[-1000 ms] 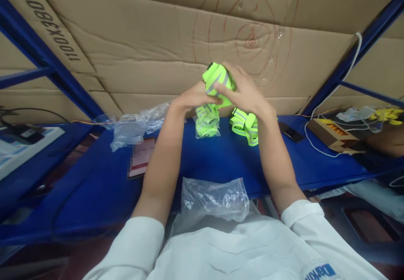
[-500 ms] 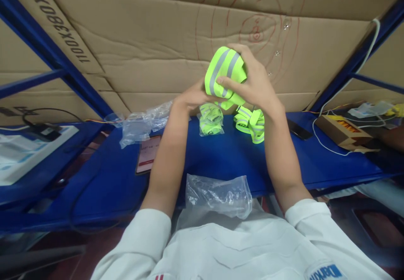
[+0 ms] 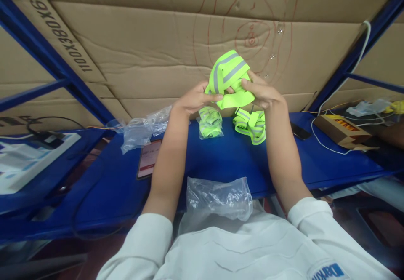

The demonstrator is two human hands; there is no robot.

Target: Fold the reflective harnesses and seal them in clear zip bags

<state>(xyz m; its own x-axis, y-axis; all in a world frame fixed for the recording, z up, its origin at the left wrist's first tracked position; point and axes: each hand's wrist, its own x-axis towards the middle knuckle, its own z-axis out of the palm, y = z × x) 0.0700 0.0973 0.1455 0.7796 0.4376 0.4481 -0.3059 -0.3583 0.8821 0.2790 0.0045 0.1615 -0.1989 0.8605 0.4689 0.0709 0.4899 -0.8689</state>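
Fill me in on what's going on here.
A person holds a loosely looped neon reflective strap above the blue table, with the left hand and right hand at opposite sides of it. On the table, a wrapped bundle sits in clear plastic, and a loose bundle lies to its right. A clear bag lies at the near edge.

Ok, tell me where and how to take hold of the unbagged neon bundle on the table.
Probably pinch the neon bundle around its middle, where a band crosses the folds, coming from the front. The loops at its left look loose, and the right forearm crowds its right side.
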